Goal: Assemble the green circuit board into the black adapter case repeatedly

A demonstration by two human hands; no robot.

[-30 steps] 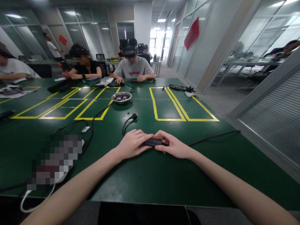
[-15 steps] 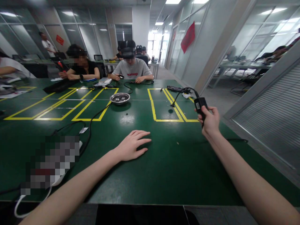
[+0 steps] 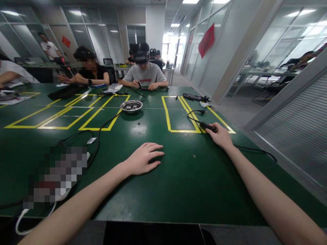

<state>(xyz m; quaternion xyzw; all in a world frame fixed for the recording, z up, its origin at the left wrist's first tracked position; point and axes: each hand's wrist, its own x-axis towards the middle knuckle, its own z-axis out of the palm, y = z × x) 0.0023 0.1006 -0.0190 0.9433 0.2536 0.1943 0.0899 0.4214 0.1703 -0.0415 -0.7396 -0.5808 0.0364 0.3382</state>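
Observation:
My right hand point(image 3: 221, 135) is closed round the near end of a black power adapter point(image 3: 205, 127), low at the table over the yellow tape lines on the right. From the adapter's far end a thin cord curls round to a black plug point(image 3: 202, 111) on the tabletop. A second black cable point(image 3: 255, 149) runs from behind the hand toward the table's right edge. My left hand point(image 3: 145, 158) rests palm down on the green table point(image 3: 163, 197), fingers spread, holding nothing.
A metal bowl point(image 3: 123, 109) with small metal parts stands mid-table. Yellow tape point(image 3: 182, 131) marks rectangles. A folded black tripod-like item point(image 3: 192, 97) lies at the far right. A blurred-out object with a white edge point(image 3: 64, 194) and cables sits left. Co-workers sit across the table.
My right hand has brought the adapter down from above the table to its surface, tipping it flatter. The plug, which hung from its cord, now lies farther right. The left hand stays put.

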